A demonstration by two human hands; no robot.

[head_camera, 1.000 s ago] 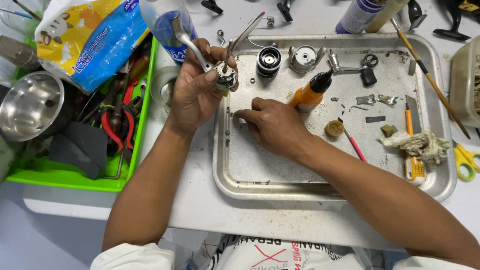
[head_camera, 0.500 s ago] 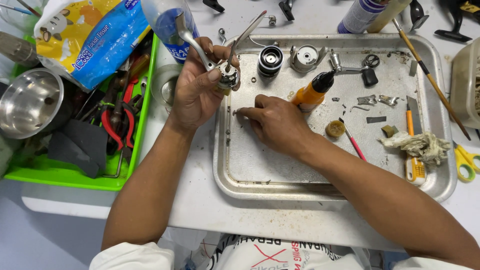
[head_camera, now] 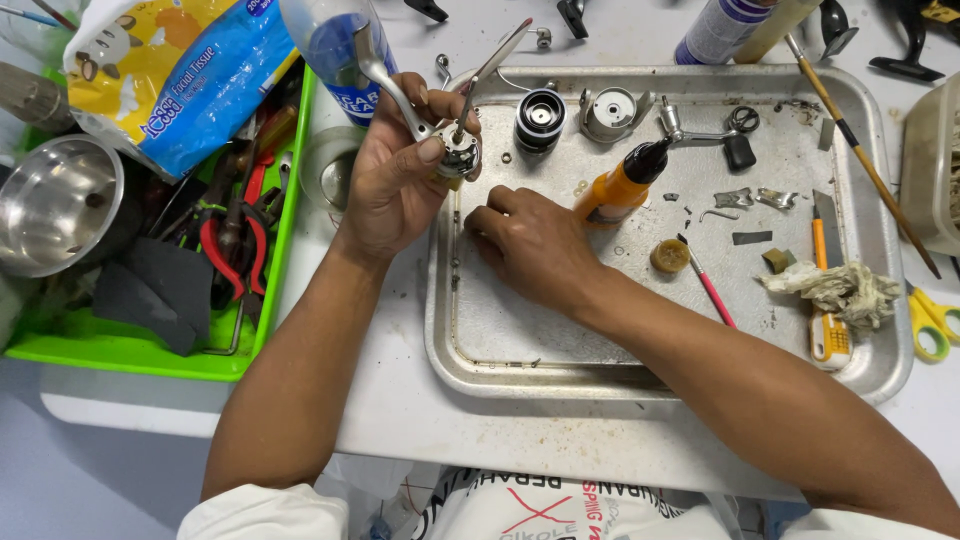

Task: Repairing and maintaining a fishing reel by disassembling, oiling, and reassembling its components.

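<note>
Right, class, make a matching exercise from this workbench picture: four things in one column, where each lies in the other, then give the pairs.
Things:
1. orange bottle
2. steel bowl
3. scissors
4. crumpled rag

Places:
A. off the metal tray, at its right
B. in the green tray
C. mid metal tray, beside right hand
D. right side of metal tray

Pairs: 1-C, 2-B, 3-A, 4-D

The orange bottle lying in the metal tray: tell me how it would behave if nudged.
The orange bottle lies on its side with a round body, so it would probably roll. Its black nozzle tapers, so it may curve. The metal tray has a raised rim that should stop it.
</note>
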